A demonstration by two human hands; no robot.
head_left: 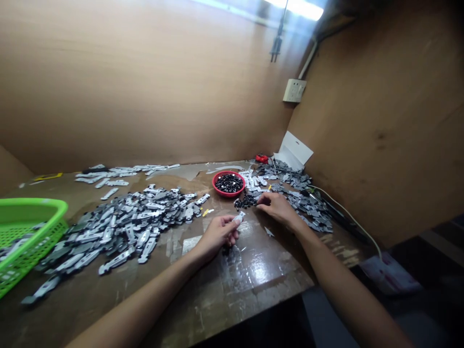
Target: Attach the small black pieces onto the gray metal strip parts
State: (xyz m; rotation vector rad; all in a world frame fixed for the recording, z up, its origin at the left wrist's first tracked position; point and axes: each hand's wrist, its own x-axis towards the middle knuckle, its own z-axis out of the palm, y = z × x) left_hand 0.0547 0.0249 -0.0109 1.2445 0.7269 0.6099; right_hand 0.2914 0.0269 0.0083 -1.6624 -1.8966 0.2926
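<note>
My left hand [219, 233] is closed around a small grey metal piece [239, 217], holding it just above the worn wooden table [232, 285]. My right hand [277, 207] rests palm down, its fingertips pinched at a small heap of tiny black parts [245, 201] on the table. Whether anything sits between those fingers is hidden. A red bowl [228, 183] filled with the same black parts stands just behind the heap.
A big pile of grey metal pieces [123, 224] spreads left of my hands; another pile [300, 195] lies at the right. A green basket [27, 232] stands at the left edge. A white cable [348, 215] runs along the right wall, under a wall socket [294, 90].
</note>
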